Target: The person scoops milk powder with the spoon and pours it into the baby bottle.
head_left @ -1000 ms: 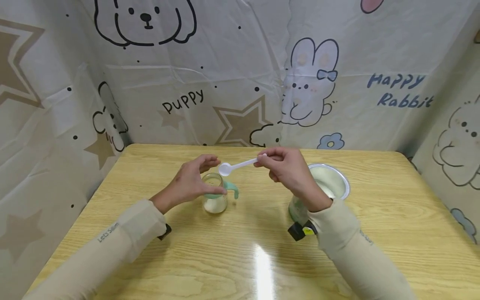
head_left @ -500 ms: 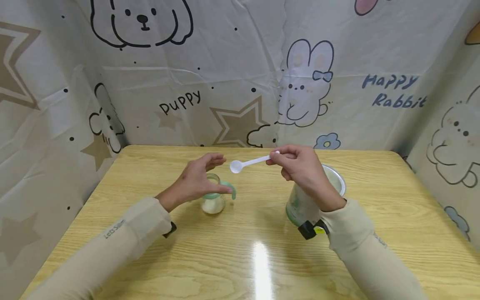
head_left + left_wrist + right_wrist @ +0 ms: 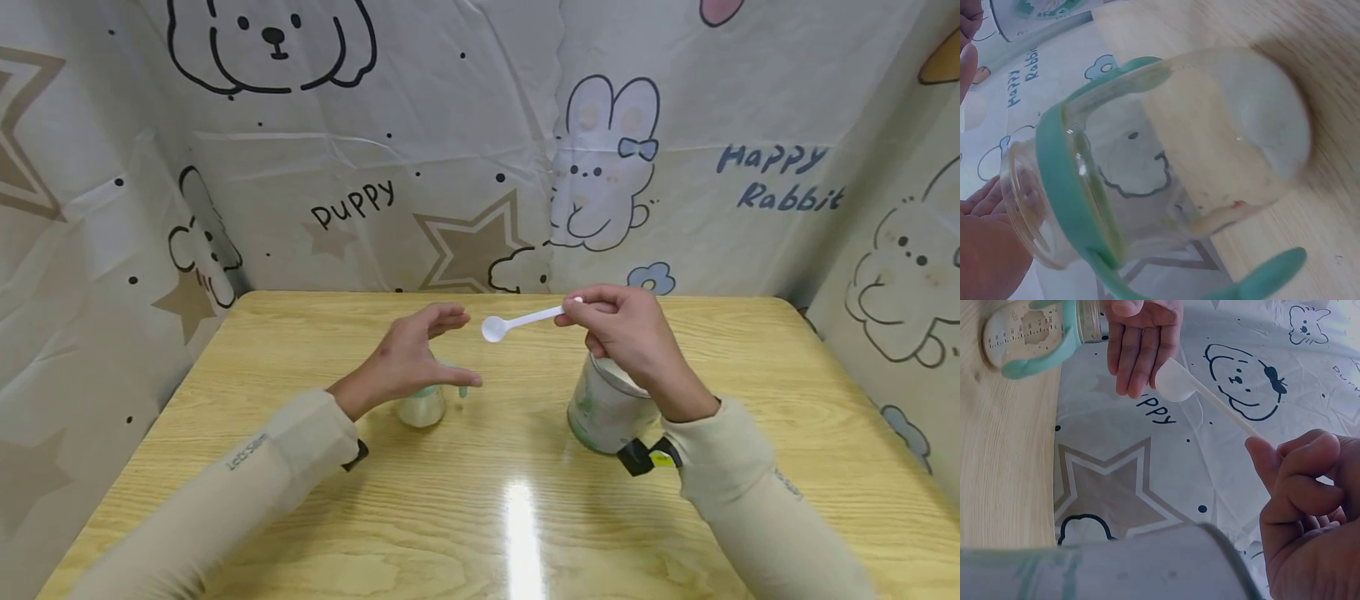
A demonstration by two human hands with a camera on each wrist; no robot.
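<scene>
We see both hands above the bench (image 3: 360,517), the forearms in beige sleeves (image 3: 232,467) reaching in from near eight and five o'clock. The left hand (image 3: 408,358) is spread wide and holds nothing, its thumb tip just past three o'clock, its fingertips near two. At nearly six o'clock from it, the clear feeding bottle (image 3: 422,410) stands upright, white powder at its base and a mint-green handle ring (image 3: 1060,181) around its upper part; we cannot tell whether hand and bottle touch. The right hand (image 3: 630,333) is narrow, thumb and forefinger pinching a white measuring scoop (image 3: 532,317) near its handle's end. The scoop points just short of nine o'clock, its bowl near the left fingertips. Between six and seven from the right hand stands a white-and-green can (image 3: 609,408).
</scene>
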